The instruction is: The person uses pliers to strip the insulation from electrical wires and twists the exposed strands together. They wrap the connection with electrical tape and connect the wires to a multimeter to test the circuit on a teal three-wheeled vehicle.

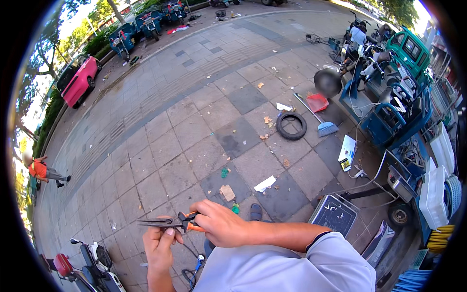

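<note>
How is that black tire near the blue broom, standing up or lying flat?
Lying flat: the black tire rests on its side on the paving, which shows through its open middle.

The orange-handled pliers are partly covered by the right hand. Slender dark tips are partly hidden by the left hand, and how they are joined cannot be told. The gauge is too small to be read. A passer-by is blurred at the head, and the black-and-white scooter is cut off by the lower edge
</note>
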